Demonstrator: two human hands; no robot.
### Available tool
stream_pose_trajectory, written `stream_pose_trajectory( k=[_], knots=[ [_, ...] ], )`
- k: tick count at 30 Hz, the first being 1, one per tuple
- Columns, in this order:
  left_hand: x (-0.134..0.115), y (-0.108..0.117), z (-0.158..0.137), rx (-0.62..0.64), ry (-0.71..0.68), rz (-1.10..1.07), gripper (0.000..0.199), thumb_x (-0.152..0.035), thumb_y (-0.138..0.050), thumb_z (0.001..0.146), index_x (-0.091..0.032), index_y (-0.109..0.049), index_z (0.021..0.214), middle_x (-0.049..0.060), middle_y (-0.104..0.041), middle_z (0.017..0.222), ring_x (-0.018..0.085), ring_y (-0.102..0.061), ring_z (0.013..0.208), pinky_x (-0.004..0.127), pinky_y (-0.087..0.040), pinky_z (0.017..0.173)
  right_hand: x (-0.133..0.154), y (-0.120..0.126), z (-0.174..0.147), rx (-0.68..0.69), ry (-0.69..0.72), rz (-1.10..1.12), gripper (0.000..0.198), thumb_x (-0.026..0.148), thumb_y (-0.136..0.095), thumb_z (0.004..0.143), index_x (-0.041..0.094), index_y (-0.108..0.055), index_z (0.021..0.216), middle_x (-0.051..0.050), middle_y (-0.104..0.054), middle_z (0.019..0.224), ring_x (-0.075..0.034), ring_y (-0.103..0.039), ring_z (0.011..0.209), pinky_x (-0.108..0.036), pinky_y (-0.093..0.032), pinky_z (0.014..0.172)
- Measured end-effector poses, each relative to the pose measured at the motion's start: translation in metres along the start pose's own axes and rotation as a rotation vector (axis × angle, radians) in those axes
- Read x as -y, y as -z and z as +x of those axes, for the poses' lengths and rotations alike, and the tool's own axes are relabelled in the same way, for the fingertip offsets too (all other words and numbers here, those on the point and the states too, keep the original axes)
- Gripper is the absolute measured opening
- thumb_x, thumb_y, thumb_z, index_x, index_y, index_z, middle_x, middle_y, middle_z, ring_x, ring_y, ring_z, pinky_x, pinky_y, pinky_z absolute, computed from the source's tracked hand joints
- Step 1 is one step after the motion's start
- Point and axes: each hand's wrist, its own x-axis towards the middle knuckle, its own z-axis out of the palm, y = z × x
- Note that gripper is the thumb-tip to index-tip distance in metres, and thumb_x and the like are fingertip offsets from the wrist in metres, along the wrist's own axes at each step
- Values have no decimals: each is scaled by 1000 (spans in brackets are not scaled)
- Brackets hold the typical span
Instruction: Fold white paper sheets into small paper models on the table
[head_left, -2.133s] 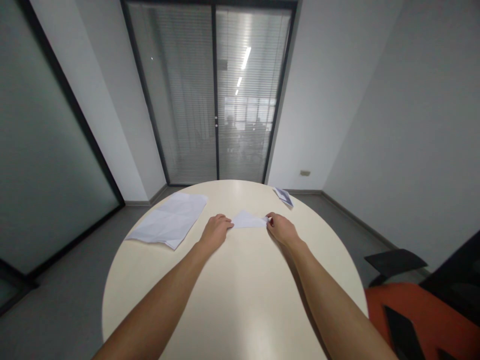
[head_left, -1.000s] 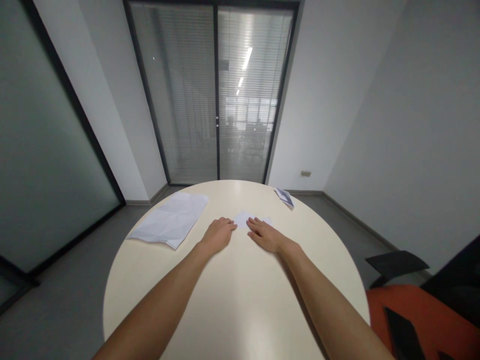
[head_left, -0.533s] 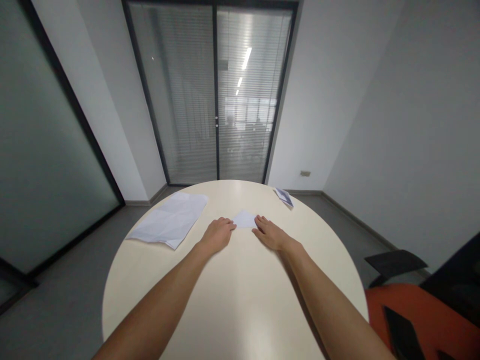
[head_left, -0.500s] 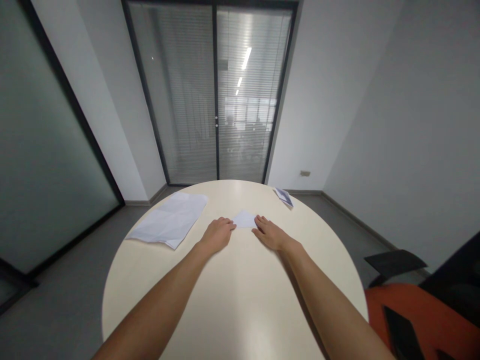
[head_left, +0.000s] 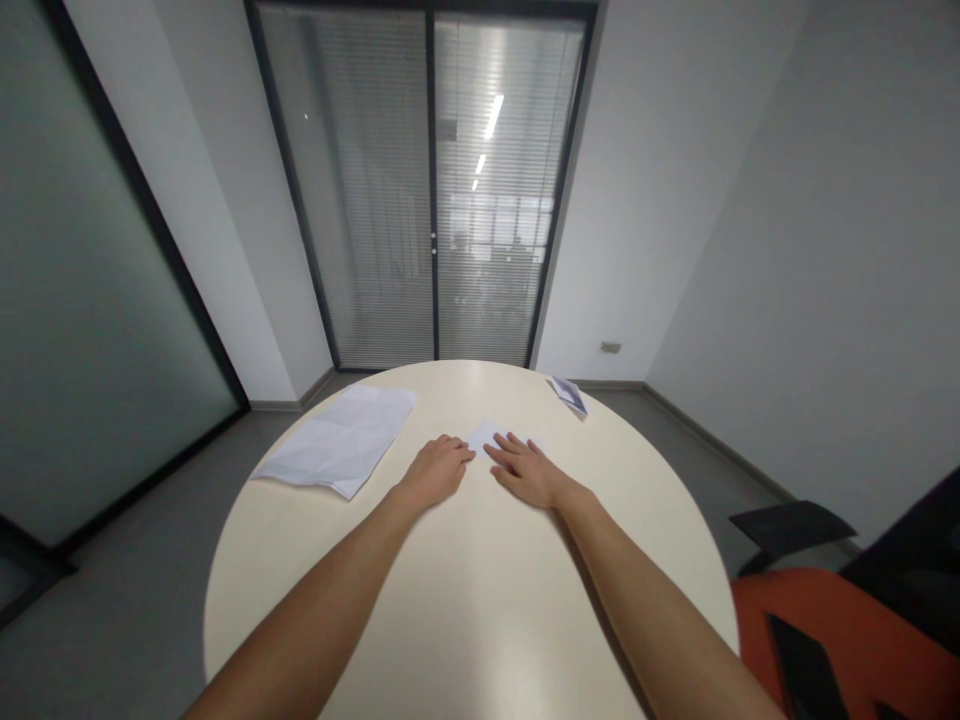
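Note:
A small folded white paper (head_left: 480,436) lies flat near the middle of the round table (head_left: 457,600). At its left corner is my left hand (head_left: 437,470), fingers together and curled down, with the fingertips and thumb closed on the paper's edge. My right hand (head_left: 529,474) rests palm down over the paper's right part, its fingers spread and stretched out. Those fingers hide much of the paper; a pale strip of it shows beyond them.
Larger creased white sheets (head_left: 337,435) lie on the table's left side. By the far right edge sits another folded paper piece (head_left: 570,396). An orange chair (head_left: 847,620) with black armrests stands to the right, and a glass door (head_left: 435,250) with blinds is ahead.
My right hand has slid left across the folded paper from its right corner, with its fingers spreading. My left hand has hardly moved at the left corner.

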Motion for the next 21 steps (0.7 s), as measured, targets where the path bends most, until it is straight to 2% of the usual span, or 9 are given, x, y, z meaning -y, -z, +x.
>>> stream_pose_trajectory(
  k=[5, 14, 21],
  knots=[
    [-2, -2, 1, -19, -2, 12, 36, -13, -51, 92, -21, -71, 121, 8, -69, 123, 25, -58, 114, 39, -46, 103, 3, -2, 3, 14, 12, 25, 60, 52, -31, 104, 26, -33, 159, -9, -22, 167, -34, -16, 154, -61, -15, 122],
    [-2, -5, 0, -71, 4, 16, 32, -18, -48, 97, -21, -72, 118, 8, -71, 116, 25, -60, 107, 39, -49, 95, -20, -6, 5, 0, -62, 18, 64, 50, -29, 105, 16, -31, 159, -12, -23, 166, -33, -17, 154, -55, -17, 123],
    [-1, -6, 0, -92, 42, -6, 29, -21, -50, 99, -22, -72, 118, 8, -70, 118, 24, -60, 106, 38, -49, 95, -28, -9, 7, -92, -44, 15, 59, 42, -36, 104, 13, -40, 155, -15, -31, 162, -30, -25, 152, -49, -24, 123]
  ],
)
